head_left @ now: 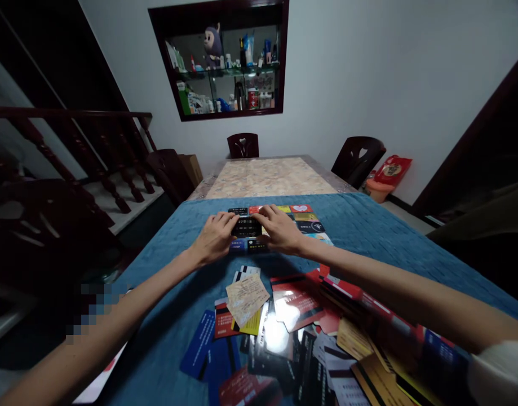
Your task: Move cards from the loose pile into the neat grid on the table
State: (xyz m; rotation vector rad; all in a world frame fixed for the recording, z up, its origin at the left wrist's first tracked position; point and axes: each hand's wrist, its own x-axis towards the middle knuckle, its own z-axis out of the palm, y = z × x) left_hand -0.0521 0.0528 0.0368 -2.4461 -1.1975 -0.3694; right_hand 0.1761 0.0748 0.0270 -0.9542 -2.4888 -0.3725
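Note:
A black card with pale print is between my two hands, over rows of cards laid out on the blue cloth. My left hand pinches its left end, and my right hand has bent fingers at its right end. Below the black card lie a blue card and another dark card. To the right of my right hand are a gold card and a dark card with a round mark. My hands hide part of the rows.
Nearer to me spreads a loose pile of overlapping cards, with a red card, a beige paper-like card and a blue card. Beyond the cloth runs the patterned tabletop. Dark chairs stand around the table.

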